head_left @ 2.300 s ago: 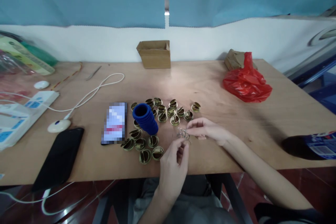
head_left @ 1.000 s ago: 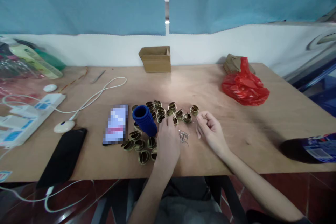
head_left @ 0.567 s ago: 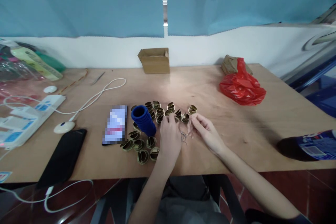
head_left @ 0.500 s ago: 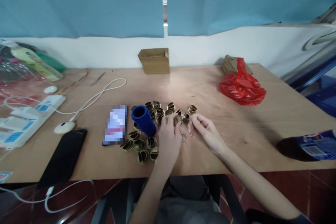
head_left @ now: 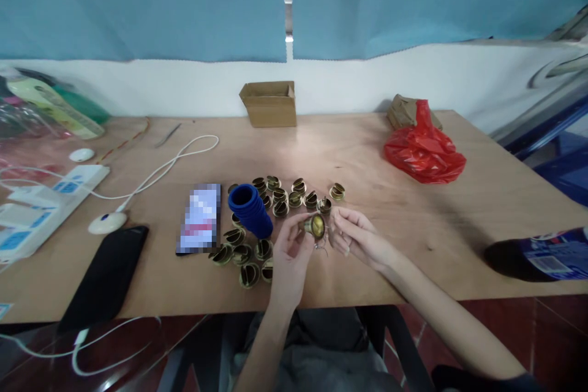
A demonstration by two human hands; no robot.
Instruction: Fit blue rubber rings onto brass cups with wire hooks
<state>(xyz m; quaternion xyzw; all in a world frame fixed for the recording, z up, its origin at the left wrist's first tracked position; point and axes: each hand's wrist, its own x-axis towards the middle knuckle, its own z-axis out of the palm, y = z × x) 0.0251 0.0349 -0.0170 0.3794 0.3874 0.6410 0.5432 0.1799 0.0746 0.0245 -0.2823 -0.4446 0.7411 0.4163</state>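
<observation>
My left hand (head_left: 293, 246) grips a brass-coloured round fitting (head_left: 316, 226), with its hollow side tilted up toward me. Just to its right, my right hand (head_left: 356, 233) is closed in a pinch; what its fingertips hold is too small to make out. Between the hands, thin silvery wire pieces (head_left: 321, 246) show near the held fitting. Several similar brass fittings (head_left: 295, 199), each with a raised flap or bar across the top, lie behind and to the left of my left hand. Among them leans a dark blue ribbed tube or stack of rings (head_left: 250, 211).
Left are a lit phone (head_left: 199, 219), a black phone (head_left: 105, 275), a white cable (head_left: 168, 165) and a power strip (head_left: 87, 187). A cardboard box (head_left: 271, 111) stands at the back, a red plastic bag (head_left: 425, 156) back right. A dark bottle (head_left: 537, 256) lies at right.
My left hand has turned and lifted slightly, bringing the brass fitting's hollow side into view. My right hand stays close by, still pinched. The view has shifted slightly.
</observation>
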